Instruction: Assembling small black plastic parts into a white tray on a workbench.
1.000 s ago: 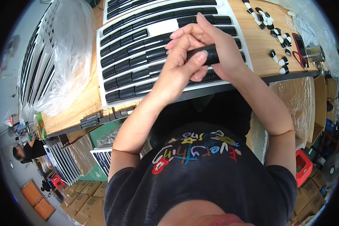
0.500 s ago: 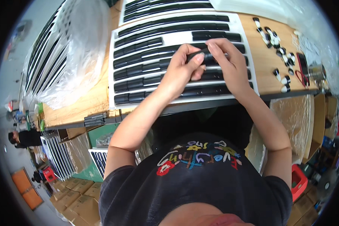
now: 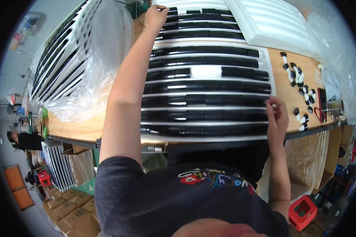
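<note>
My left hand (image 3: 156, 17) reaches to the far left, its fingers closed on the end of a short black cylindrical piece (image 3: 172, 12) at the corner of the far white tray (image 3: 194, 41). Closer in, the near white tray (image 3: 205, 72) carries several rows of glossy black cylinders (image 3: 209, 87) laid end to end. White foam shows through a gap in its third row from the far side. By the tray's right edge is my right hand (image 3: 278, 120), fingers loosely bent and apart, nothing visible in them. The fingertips are close to a row's end.
Small black-and-white parts (image 3: 298, 75) lie scattered on the wooden table at right, near red-handled scissors (image 3: 321, 114) and a metal cup (image 3: 336, 107). White foam trays (image 3: 281, 27) are stacked at back right. Plastic-wrapped trays (image 3: 63, 55) lean at left. A red stool (image 3: 303, 212) stands below right.
Both hands held a black cylinder over the near tray before. They have parted: the left went far left to the other tray, the right came back to the tray's right edge. The view shifted.
</note>
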Tool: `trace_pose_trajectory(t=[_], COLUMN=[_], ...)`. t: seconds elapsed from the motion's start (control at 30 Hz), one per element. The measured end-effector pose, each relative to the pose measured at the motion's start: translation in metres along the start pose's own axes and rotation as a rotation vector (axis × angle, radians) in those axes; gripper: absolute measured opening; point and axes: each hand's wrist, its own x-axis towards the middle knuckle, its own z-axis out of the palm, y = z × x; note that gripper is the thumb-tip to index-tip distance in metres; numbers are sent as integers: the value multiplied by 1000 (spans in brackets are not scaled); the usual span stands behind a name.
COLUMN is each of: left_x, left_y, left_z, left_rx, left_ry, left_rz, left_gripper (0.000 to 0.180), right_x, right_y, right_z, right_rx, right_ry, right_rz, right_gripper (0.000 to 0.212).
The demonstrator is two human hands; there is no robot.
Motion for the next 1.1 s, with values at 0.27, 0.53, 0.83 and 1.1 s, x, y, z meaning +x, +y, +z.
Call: trace_pose_trajectory(t=[0.27,0.53,0.83,1.1], left_x=[57,40,30,9], left_y=[-31,6,17,10], left_z=[78,86,95,104], left_rx=[198,398,227,141], left_ry=[-277,-342,-362,-141], left_rz=[-103,26,106,216], left_gripper=[36,45,21,12], right_x=[2,17,22,24], right_y=[13,26,32,30], right_z=[-29,-33,-28,-24], right_rx=[-39,-41,19,37], right_ry=[78,87,57,51], right_rz=[101,153,125,130], right_gripper=[25,23,14,12])
